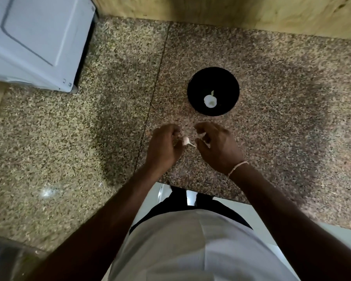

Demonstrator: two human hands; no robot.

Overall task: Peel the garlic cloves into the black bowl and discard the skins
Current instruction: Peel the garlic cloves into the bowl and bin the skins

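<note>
- Granite counter (272, 98), speckled brown, bore all the work; a white appliance (39, 37) stood at its far left corner against a wooden wall (251, 11).
- Black bowl (213, 91) stood beyond the hands, well within reach; one pale peeled clove (210, 100) lay inside, near its front wall.
- Left hand (165, 145) was curled, fingertips pinching an unpeeled clove (185, 141) by one end; a thin stem or strip of skin stuck out toward the right.
- Right hand (217, 147) hovered just beside it, fingers loosely curled, with pale scraps (204, 139) that looked like skin at its fingertips; whether these were gripped or merely clinging could not be told.
- Step in hand, by judgement: stripping the skin from the held clove, low above the counter.
- Advice for the step: keep the left pinch firm on one end, catch the loose strip with the right thumb and forefinger, and pull along the clove's length, not across it.
- Advice, further: keep the peeling short of the bowl so no skin drops in; carry the bare clove over only once it is clean.
- Discard place for the skins was not in view.
</note>
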